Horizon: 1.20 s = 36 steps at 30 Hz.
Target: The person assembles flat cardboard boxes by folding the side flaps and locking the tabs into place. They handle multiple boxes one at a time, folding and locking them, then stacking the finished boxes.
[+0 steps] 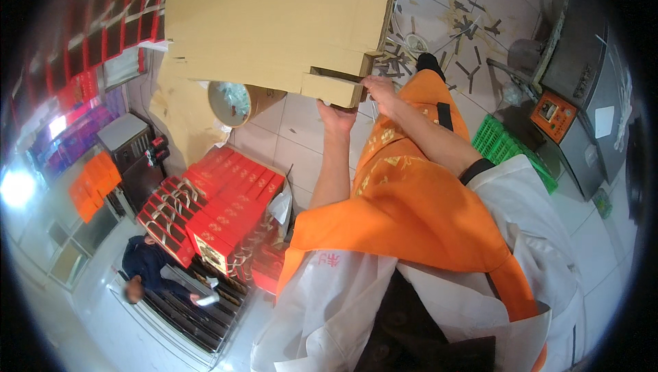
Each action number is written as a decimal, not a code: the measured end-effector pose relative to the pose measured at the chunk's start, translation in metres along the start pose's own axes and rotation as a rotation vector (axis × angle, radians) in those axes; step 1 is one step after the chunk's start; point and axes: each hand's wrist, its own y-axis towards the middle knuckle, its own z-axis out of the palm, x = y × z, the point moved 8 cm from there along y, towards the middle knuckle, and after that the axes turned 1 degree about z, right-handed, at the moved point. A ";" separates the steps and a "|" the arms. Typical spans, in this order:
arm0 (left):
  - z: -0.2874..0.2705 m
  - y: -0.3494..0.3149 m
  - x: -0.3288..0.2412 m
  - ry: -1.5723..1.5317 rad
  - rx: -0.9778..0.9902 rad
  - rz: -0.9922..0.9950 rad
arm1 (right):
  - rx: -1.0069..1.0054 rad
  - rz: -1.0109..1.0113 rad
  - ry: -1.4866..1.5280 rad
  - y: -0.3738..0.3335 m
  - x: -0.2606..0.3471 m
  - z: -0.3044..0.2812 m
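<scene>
Holding a big flat cardboard box (pixel 274 22) up in front, the person grips its lower right corner with both hands. The left hand (pixel 336 117) sits under the bottom edge, with its fingers curled up onto a small flap there. The right hand (pixel 379 89) is just beside it, a bit higher, with its fingers pinched shut on the side of the same flap. Both hands touch the box, and they are very close to each other.

The box is above and to the left of the fingers. Its long side runs from left to right across the top of the view. Most of it hangs far out from the hands, so only one corner is held. The right hand is nearer the side edge, and the left hand is nearer the bottom edge.

The box is plain brown, smooth and stiff, with straight cut edges. You can see the wavy inside layer along its right edge. Behind it peeks a round brown tube (pixel 240 103) with a pale open end.

The person wears a bright orange apron (pixel 411 200) over a white coat (pixel 534 235). Down on the left is a stack of shiny red boxes (pixel 212 214) with little handles. Another person in dark clothes (pixel 147 259) crouches near them. A green crate (pixel 507 146) sits on the right. The pale floor tiles (pixel 452 22) are dotted with small brown scraps.
</scene>
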 end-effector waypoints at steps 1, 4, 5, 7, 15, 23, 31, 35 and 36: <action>0.005 -0.001 -0.004 -0.017 0.030 0.008 | -0.012 -0.055 -0.020 -0.002 0.002 0.000; 0.022 -0.006 -0.017 -0.007 0.099 0.068 | -0.139 -0.344 -0.418 -0.010 0.019 -0.003; 0.027 -0.007 -0.021 0.006 0.125 0.096 | -0.206 -0.466 -0.610 -0.015 0.026 -0.003; 0.031 -0.007 -0.023 -0.042 0.113 0.079 | -0.200 -0.466 -0.634 -0.013 0.024 -0.010; 0.017 -0.009 -0.014 -0.131 -0.041 0.021 | -0.182 0.014 -0.507 -0.026 0.016 -0.152; 0.025 -0.016 -0.018 -0.096 -0.009 0.059 | -0.045 -0.192 -0.674 0.007 0.019 -0.140; 0.009 -0.007 -0.012 -0.129 -0.071 0.051 | 0.217 0.178 -0.113 0.031 -0.024 0.001; -0.012 0.000 -0.006 -0.310 -0.111 0.153 | 0.122 0.196 0.178 0.040 -0.034 0.002; -0.016 0.004 -0.003 -0.250 -0.112 0.166 | 0.052 0.252 0.148 0.044 -0.042 -0.006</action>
